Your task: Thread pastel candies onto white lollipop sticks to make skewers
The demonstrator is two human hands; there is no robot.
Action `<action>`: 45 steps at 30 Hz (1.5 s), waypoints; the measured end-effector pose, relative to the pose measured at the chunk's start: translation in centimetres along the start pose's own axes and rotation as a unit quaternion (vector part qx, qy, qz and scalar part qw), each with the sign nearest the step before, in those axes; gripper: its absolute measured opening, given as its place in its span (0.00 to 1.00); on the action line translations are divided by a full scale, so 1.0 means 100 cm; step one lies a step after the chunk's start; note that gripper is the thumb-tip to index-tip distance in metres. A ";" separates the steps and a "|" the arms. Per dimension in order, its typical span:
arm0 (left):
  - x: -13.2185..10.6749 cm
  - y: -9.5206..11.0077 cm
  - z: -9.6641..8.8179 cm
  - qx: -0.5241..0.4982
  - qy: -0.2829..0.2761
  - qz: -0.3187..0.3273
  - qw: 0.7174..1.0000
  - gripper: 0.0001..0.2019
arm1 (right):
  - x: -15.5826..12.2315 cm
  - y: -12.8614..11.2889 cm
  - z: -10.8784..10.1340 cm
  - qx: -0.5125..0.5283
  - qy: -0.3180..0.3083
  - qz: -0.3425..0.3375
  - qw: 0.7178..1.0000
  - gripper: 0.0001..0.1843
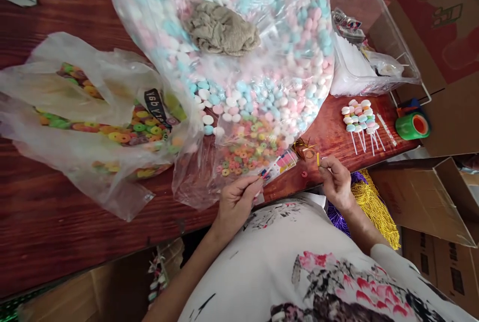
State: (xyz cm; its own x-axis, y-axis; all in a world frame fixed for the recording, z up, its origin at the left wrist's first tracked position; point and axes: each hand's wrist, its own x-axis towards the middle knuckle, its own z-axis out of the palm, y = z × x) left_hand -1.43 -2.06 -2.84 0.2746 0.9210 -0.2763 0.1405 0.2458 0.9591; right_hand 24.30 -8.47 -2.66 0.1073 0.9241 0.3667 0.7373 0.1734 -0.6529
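Pinching a yellow ring candy [318, 158], the right hand [337, 182] faces the left hand [237, 201] gripping a candy packet [279, 165].

A black label [156, 107] on the ring-candy bag [93, 127] carries pale characters, upside down, roughly "Y6b"; the rest is unclear; print on the box [443, 15] is too blurred to read.

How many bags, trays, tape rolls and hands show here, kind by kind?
Clear plastic candy bags: 2, a big one and a smaller one
Clear plastic tray: 1
Green tape roll: 1
Hands: 2, left hand and right hand
Total: 6
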 end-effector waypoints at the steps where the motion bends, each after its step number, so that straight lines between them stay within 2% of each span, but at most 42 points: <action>1: 0.003 0.001 0.005 0.002 -0.013 0.009 1.000 0.09 | 0.000 -0.010 0.004 0.022 0.015 -0.001 1.000 0.07; 4: 0.010 0.004 0.020 -0.007 -0.062 0.049 0.997 0.11 | 0.005 -0.036 0.025 0.054 -0.007 -0.068 0.996 0.13; 7: 0.013 0.007 0.026 -0.012 -0.062 0.080 0.995 0.14 | 0.013 -0.045 0.052 0.069 -0.038 -0.120 0.990 0.20; 10: 0.010 0.006 0.021 -0.011 -0.050 0.082 0.995 0.14 | 0.019 -0.042 0.068 0.100 -0.038 -0.120 0.987 0.21; 15: 0.004 -0.002 0.009 0.003 -0.052 0.079 0.995 0.14 | 0.023 -0.041 0.074 0.178 -0.083 -0.115 0.974 0.20; 18: 0.003 -0.001 0.005 0.020 -0.044 0.109 0.993 0.15 | 0.020 -0.044 0.077 0.214 -0.075 -0.085 0.970 0.21; 21: 0.003 0.006 0.005 0.033 -0.039 0.143 0.988 0.15 | 0.011 -0.049 0.081 0.287 -0.008 -0.004 0.958 0.25; 23: 0.003 0.010 0.007 0.036 -0.030 0.163 0.985 0.16 | 0.004 -0.054 0.083 0.340 0.031 0.047 0.939 0.21; 25: 0.004 0.015 0.008 0.040 -0.017 0.188 0.981 0.15 | 0.000 -0.058 0.085 0.375 0.038 0.090 0.922 0.14; 28: 0.006 0.021 0.009 0.060 -0.018 0.222 0.973 0.15 | 0.004 -0.058 0.086 0.415 0.004 0.141 0.899 0.07; 31: 0.009 0.030 0.004 0.073 -0.054 0.230 0.969 0.16 | 0.025 -0.048 0.078 0.431 -0.096 0.135 0.887 0.08; 33: 0.010 0.036 -0.001 0.064 -0.109 0.192 0.973 0.17 | 0.043 -0.039 0.068 0.407 -0.210 0.072 0.886 0.12; 35: 0.010 0.040 -0.007 0.026 -0.191 0.086 0.978 0.17 | 0.060 -0.035 0.054 0.347 -0.301 -0.059 0.886 0.14; 36: 0.010 0.042 -0.009 -0.005 -0.230 0.012 0.973 0.16 | 0.066 -0.035 0.047 0.305 -0.319 -0.148 0.885 0.14; 38: 0.010 0.042 -0.013 -0.072 -0.293 -0.134 0.944 0.13 | 0.073 -0.042 0.034 0.209 -0.293 -0.337 0.870 0.13; 40: 0.010 0.040 -0.015 -0.116 -0.339 -0.226 0.906 0.10 | 0.073 -0.052 0.024 0.122 -0.236 -0.476 0.838 0.11; 42: 0.012 0.038 -0.018 -0.131 -0.381 -0.263 0.876 0.08 | 0.069 -0.060 0.019 0.074 -0.194 -0.542 0.815 0.10; 45: 0.017 0.038 -0.023 -0.128 -0.431 -0.270 0.852 0.06 | 0.063 -0.066 0.018 0.047 -0.186 -0.550 0.813 0.11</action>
State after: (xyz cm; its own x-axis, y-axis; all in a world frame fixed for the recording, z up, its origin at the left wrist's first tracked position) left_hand -2.67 1.12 0.47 0.8472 0.1168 -0.5183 0.2855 0.7227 0.6294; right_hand 18.89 -3.18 2.75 -0.8041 0.2288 0.5488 0.1956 0.9734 -0.1192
